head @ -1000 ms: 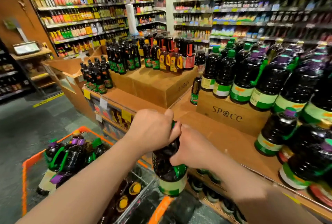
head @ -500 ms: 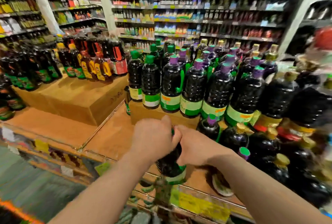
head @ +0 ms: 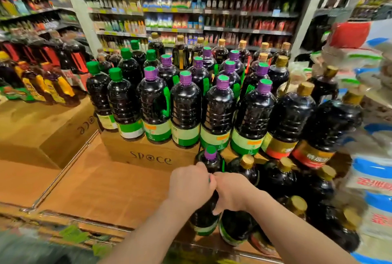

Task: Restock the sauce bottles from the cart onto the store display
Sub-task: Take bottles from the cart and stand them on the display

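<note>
Gripping a dark sauce bottle (head: pixel 206 215) at its top with both fists, a person stood it at the front of a wooden display shelf (head: pixel 106 187). In the head view, the left hand (head: pixel 191 187) and right hand (head: pixel 231 191) were curled tight around the neck, knuckles touching, hiding the cap almost entirely; only a sliver of green showed between them. The bottle's lower label was blurred and unreadable. Just beside it on the right stood gold-capped bottles (head: pixel 282 176), their labels partly cut off. Behind, purple-capped bottles (head: pixel 185 111) crowded a cardboard box (head: pixel 146 155) printed "SP@CE". Packages at the right edge (head: pixel 375 181) were smeared by motion blur.
</note>
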`<action>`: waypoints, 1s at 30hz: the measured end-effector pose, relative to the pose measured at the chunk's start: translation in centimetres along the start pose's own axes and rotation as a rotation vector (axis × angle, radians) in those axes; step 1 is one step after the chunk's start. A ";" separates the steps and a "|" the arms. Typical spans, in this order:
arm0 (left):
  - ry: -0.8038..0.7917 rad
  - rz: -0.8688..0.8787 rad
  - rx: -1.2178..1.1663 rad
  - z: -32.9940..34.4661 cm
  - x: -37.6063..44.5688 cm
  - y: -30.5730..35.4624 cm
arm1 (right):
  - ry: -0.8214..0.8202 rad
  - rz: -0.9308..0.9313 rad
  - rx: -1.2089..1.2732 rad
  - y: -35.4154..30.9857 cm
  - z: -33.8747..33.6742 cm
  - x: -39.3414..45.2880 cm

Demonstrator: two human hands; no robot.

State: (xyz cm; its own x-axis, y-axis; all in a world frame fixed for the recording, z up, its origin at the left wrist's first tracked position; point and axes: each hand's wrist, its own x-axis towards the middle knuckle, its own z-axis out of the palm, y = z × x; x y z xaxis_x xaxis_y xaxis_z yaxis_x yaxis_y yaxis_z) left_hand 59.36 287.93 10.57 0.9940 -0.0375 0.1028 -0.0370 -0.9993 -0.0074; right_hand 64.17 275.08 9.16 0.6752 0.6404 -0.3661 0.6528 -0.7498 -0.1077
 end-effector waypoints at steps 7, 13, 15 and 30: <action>-0.108 -0.064 -0.059 1.3 1.1 1.2 | 0.055 0.039 -0.126 1.6 0.8 0.5; -0.184 -0.108 -0.070 1.3 1.1 2.1 | -0.033 0.116 -0.138 1.7 1.3 0.1; -0.240 -0.125 -0.107 1.2 0.9 2.1 | -0.060 0.119 -0.113 1.5 0.8 -0.2; -0.244 -0.203 0.037 -2.8 -6.9 -4.2 | 0.266 -0.180 -0.162 -9.4 -5.6 -3.8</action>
State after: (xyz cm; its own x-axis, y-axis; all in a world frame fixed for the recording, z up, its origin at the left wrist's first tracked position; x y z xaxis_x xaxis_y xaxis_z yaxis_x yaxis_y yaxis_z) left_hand 52.34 292.41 12.68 0.9762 0.1696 -0.1354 0.1645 -0.9852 -0.0481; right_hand 57.36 280.63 16.70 0.5963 0.7966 -0.0992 0.8009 -0.5987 0.0068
